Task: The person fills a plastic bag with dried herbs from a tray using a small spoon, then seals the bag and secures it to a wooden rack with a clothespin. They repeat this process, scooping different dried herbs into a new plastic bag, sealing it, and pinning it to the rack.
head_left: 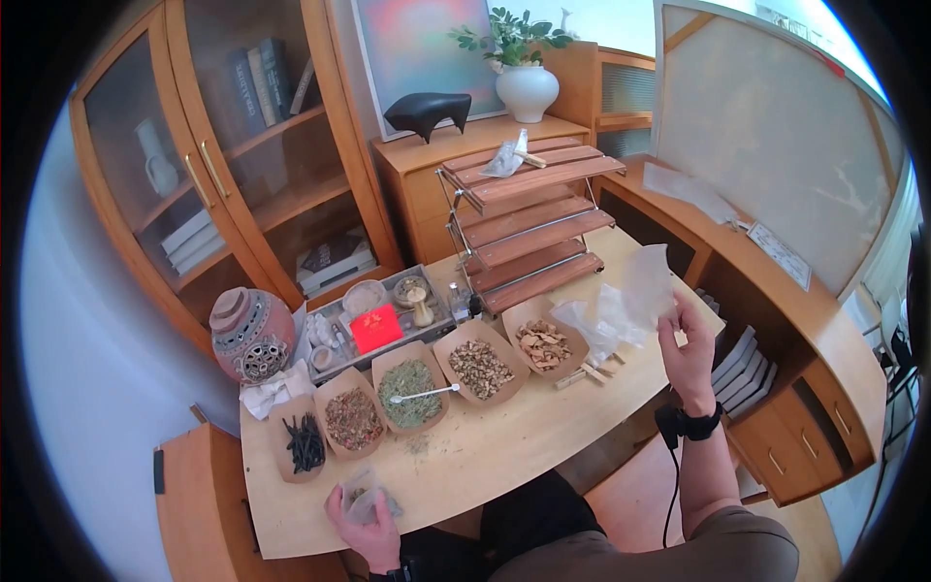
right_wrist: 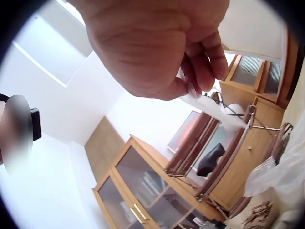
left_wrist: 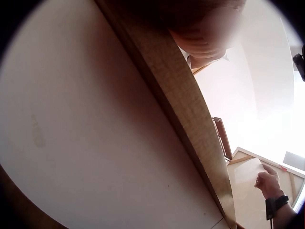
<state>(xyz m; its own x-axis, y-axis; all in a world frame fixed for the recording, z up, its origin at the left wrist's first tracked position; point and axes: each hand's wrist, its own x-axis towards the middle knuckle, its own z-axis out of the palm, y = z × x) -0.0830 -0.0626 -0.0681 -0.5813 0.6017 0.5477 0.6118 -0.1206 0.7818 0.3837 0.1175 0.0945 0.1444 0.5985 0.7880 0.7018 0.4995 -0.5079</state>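
Note:
In the head view the right hand (head_left: 687, 351) pinches a translucent bag (head_left: 648, 283), raised above the table's right side; the right wrist view shows the hand (right_wrist: 157, 52) with thumb and fingers closed on the pale bag (right_wrist: 209, 108). At the table's front left edge, the left hand (head_left: 369, 529) grips a small clear bag (head_left: 365, 497) with dark contents at its bottom. Several paper trays stand in a row: black pieces (head_left: 304, 442), reddish bits (head_left: 353, 419), green leaves (head_left: 411, 393) with a white spoon (head_left: 425, 395) on them, brown chunks (head_left: 480, 369) and tan slices (head_left: 543, 345).
Plastic bags (head_left: 603, 322) and wooden clips (head_left: 588, 373) lie right of the trays. Behind are a grey box (head_left: 335, 315) with a red packet (head_left: 376, 329), a patterned jar (head_left: 254, 335), and a wooden tiered rack (head_left: 529, 233) with a bag (head_left: 503, 160) on top.

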